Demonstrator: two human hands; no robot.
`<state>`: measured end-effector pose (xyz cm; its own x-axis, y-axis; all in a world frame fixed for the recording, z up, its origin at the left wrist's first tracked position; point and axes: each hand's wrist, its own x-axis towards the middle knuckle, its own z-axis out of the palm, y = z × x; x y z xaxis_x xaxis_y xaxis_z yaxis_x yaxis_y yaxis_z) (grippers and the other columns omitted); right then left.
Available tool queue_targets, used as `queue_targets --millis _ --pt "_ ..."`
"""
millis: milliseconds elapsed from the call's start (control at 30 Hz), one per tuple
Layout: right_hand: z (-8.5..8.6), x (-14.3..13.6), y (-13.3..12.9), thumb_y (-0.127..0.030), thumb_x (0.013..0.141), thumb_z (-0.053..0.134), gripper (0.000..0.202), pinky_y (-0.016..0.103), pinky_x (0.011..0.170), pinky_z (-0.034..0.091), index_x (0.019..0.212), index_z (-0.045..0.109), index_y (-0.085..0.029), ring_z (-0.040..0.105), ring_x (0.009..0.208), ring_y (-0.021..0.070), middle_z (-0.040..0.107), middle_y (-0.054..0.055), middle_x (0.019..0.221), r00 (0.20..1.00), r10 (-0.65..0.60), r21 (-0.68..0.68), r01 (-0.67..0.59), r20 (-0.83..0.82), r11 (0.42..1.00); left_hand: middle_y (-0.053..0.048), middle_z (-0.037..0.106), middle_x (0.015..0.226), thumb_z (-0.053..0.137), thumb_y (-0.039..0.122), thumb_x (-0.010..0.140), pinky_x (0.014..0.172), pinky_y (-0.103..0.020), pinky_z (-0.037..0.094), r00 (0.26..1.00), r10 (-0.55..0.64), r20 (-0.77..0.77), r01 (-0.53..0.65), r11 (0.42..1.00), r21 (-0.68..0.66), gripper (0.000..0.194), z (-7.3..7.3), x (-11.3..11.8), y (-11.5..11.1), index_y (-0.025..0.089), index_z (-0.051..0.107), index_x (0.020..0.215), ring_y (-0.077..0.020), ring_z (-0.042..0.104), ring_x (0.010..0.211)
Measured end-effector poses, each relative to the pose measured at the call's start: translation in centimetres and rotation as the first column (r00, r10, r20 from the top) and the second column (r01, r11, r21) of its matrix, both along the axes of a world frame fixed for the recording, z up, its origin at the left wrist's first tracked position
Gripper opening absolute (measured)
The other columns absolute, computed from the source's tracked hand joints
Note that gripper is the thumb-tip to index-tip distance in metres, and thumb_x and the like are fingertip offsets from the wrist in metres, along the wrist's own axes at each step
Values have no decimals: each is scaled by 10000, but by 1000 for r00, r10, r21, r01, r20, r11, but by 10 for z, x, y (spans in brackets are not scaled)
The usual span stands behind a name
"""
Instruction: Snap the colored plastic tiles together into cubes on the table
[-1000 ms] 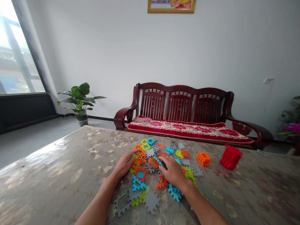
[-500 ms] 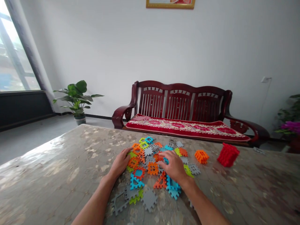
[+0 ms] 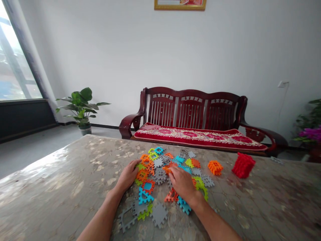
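Selection seems the step in hand: the right hand (image 3: 184, 182) appears to pinch an orange piece (image 3: 166, 170) amid the pile (image 3: 159, 174), the left hand (image 3: 127, 174) resting loosely open at its edge. Lifting probably calls for a firm fingertip hold.

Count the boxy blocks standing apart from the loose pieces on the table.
2: an orange block just right of the loose pieces, and a larger red block farther right. Both show clearly.
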<state>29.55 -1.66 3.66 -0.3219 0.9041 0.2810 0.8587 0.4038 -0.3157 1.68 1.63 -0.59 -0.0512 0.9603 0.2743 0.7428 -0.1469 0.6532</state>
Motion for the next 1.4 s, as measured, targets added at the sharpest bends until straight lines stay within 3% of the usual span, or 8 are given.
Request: queue_targets --millis 133,300,500,700,900,1133,1300,1400 --pt "-1 17 21 -298 928 468 272 261 714 446 1097 659 -205 673 832 194 736 58 884 939 -227 -110 205 -258 973 -79 696 1273 418 198 754 1093 -367 448 1000 16 -13 -16 1000 -6 511 2 1 -1 174 681 1191 -222 634 1192" --pt "-9 62 53 -278 866 447 477 257 649 487 1322 544 -180 659 648 165 719 0 770 755 -281 -275 139 -592 951 -74 699 1272 427 216 748 1099 -363 442 1000 8 -11 -8 1000 11 515 1 0 0 179 676 1196 -218 636 1186" --pt "-25 109 72 -205 817 440 449 292 836 517 1204 667 -202 693 920 189 750 48 1026 823 -368 -164 330 -433 930 -65 704 1265 440 217 720 1100 -355 443 1000 8 -22 -8 1000 3 514 1 -2 1 189 686 1171 -220 635 1193" --pt "-32 117 70 -181 817 475 458 331 1000 456 1233 664 -151 640 1127 225 707 123 1173 836 -451 -84 449 -311 890 -61 715 1247 444 220 712 1097 -349 448 1000 14 -26 -13 1000 6 509 2 -2 1 189 696 1153 -220 645 1182" --pt "-24 109 55 -313 802 613 508 312 954 464 1292 614 -178 618 1153 243 673 121 1213 871 -482 -17 483 -100 876 -73 714 1247 432 213 716 1090 -371 457 999 11 -38 -11 1000 4 524 2 -2 1 176 689 1171 -225 652 1165" --pt "-19 100 47 -271 805 629 493 367 917 465 1290 608 -183 619 1123 284 694 138 1175 873 -487 6 487 14 873 -78 714 1246 435 247 719 1097 -382 454 1000 7 -31 -6 1000 14 517 1 -3 1 173 698 1158 -236 652 1167" --pt "-10 103 45 -336 843 603 430 341 936 438 1259 641 -232 610 1090 249 699 85 1153 874 -485 145 484 -29 863 -61 722 1234 442 276 722 1093 -372 458 1000 15 -21 -15 1000 22 505 0 -4 3 194 703 1146 -235 659 1153" --pt "-2 118 45 -376 849 598 422 354 931 421 1243 659 -236 588 1072 257 686 90 1166 835 -541 241 548 -100 801 -41 732 1215 454 283 716 1084 -361 465 1000 17 -8 -16 999 27 486 -2 -4 4 220 709 1125 -231 663 1137"
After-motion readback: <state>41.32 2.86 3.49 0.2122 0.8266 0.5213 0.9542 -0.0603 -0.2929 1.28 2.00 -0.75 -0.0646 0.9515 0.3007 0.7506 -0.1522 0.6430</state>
